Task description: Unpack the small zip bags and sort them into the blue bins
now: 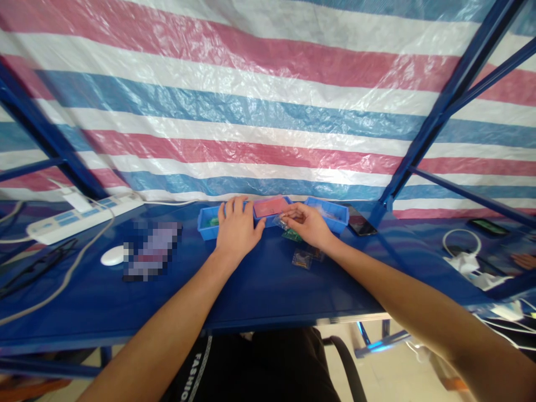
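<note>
My left hand (pixel 237 226) lies with fingers apart over the right side of the left blue bin (pixel 205 232), which has green pieces in it. My right hand (pixel 310 224) pinches a small clear plastic bag (pixel 281 221) in front of the middle blue bin (pixel 263 221). A flat pinkish-red piece (pixel 270 206) rests on that middle bin. Just below my right fingers is a green piece (pixel 292 235) resembling a circuit board. Nearer to me lies a small clear packet (pixel 302 258) with something brownish inside. Clear bags sit in the right blue bin (pixel 340 222), partly behind my right hand.
On the left of the blue table (pixel 259 296) are a white power strip (pixel 84 218), a cable, glasses (pixel 37 268), a white oval object (pixel 114 255) and a blurred-out item (pixel 154 248). A dark phone (pixel 360 220) lies right of the bins. Chargers (pixel 464 261) stand farther right.
</note>
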`<state>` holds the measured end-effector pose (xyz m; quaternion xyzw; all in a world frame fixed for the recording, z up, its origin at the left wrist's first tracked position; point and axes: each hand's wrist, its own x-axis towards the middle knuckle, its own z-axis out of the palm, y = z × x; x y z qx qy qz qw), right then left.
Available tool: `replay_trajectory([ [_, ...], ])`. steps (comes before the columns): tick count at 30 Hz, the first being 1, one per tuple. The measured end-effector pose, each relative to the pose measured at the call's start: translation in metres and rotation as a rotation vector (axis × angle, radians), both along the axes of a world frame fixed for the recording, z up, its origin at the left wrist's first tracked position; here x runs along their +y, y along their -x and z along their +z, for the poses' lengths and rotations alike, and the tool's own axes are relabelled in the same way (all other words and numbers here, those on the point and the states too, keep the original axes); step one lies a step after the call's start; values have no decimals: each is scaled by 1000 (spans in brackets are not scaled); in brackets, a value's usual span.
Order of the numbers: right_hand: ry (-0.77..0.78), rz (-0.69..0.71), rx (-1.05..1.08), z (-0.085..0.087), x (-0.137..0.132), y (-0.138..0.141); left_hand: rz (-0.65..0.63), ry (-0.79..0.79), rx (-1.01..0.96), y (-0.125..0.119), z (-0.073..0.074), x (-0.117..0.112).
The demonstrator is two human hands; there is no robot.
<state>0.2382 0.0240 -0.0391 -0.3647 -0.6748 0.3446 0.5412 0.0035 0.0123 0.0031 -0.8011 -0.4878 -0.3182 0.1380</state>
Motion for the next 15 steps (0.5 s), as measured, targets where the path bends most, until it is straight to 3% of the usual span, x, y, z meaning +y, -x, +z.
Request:
replay_trajectory([
  [4,34,19,125,3,-1,2,-362,26,-116,-8,2,-3],
  [6,32,39,132,4,-2,2,-456,100,-173,-12,-2,-3],
  [11,14,102,138,7,-5,3,-483,207,-286,-19,-16,2],
  [15,57,145,161,9,-9,5,-505,193,-380,-21,-16,3],
])
